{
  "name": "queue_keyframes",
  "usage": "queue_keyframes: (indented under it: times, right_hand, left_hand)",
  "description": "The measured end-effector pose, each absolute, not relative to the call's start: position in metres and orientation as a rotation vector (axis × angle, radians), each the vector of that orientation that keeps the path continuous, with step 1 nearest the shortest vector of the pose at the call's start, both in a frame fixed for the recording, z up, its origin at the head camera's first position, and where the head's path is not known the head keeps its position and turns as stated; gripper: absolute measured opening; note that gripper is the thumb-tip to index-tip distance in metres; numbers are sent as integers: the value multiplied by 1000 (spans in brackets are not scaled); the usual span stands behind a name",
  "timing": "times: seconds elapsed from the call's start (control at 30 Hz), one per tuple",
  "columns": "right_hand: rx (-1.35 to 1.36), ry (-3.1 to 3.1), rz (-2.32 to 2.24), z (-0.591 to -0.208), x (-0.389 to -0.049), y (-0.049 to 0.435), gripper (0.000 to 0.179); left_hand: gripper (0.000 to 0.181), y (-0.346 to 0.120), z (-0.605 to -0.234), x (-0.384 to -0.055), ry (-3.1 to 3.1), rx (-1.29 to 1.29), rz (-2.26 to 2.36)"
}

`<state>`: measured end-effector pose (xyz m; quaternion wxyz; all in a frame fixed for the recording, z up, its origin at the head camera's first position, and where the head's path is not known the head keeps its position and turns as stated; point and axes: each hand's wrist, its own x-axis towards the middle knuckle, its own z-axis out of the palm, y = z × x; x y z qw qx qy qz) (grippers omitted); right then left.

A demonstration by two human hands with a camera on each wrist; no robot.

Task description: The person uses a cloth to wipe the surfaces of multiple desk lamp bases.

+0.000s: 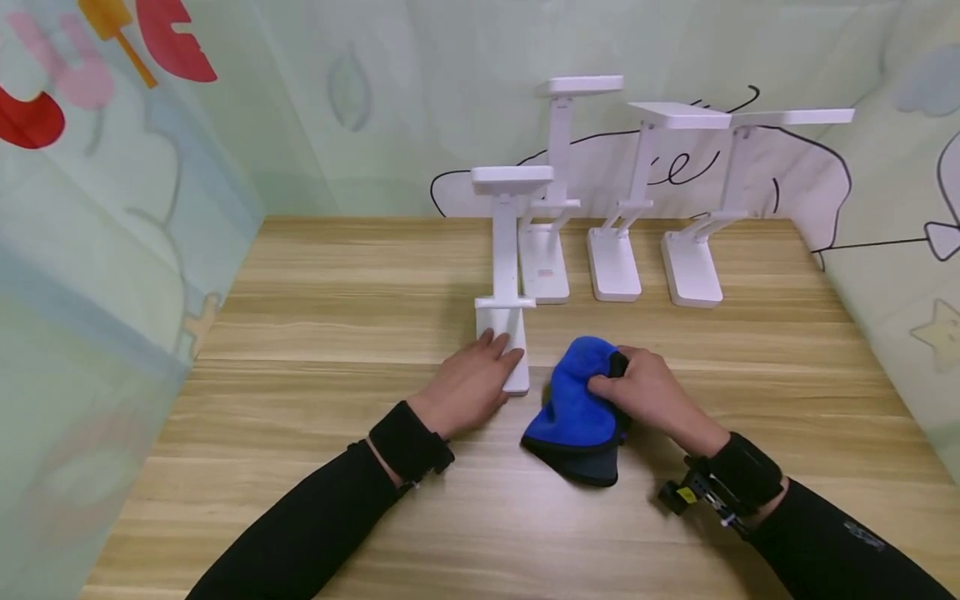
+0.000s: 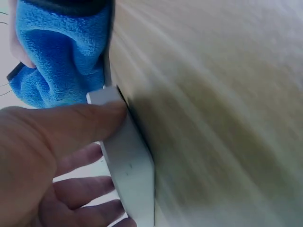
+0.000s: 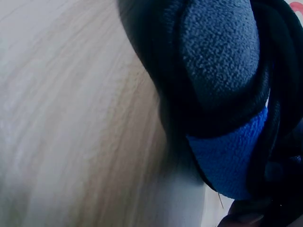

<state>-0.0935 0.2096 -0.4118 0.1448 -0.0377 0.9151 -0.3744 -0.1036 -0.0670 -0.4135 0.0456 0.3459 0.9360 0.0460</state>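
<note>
A white desk lamp (image 1: 504, 242) stands upright left of the other lamps, its base towards me. My left hand (image 1: 468, 383) holds that base, fingers over its top; in the left wrist view the thumb (image 2: 90, 124) presses its near end. To the right, my right hand (image 1: 652, 396) pinches a blue cleaning cloth (image 1: 576, 408) with black edging and a dark grey reverse side. The bunched cloth hangs beside the lamp base, low over the table. Close up in the right wrist view, the cloth (image 3: 222, 52) covers most of the right fingers.
Three more white desk lamps (image 1: 545, 267), (image 1: 615, 267), (image 1: 692, 271) stand in a row at the back of the wood-grain table (image 1: 337, 292). Behind them hangs a printed fabric backdrop (image 1: 337, 108), which also runs along both sides.
</note>
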Motion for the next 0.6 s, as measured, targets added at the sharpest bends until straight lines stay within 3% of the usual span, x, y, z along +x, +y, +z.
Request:
queue_keyframes:
  times: [0.6]
  right_hand:
    - [-117, 2610, -1037, -415, -100, 200, 29]
  left_hand:
    - [58, -101, -410, -171, 2875, 805, 214]
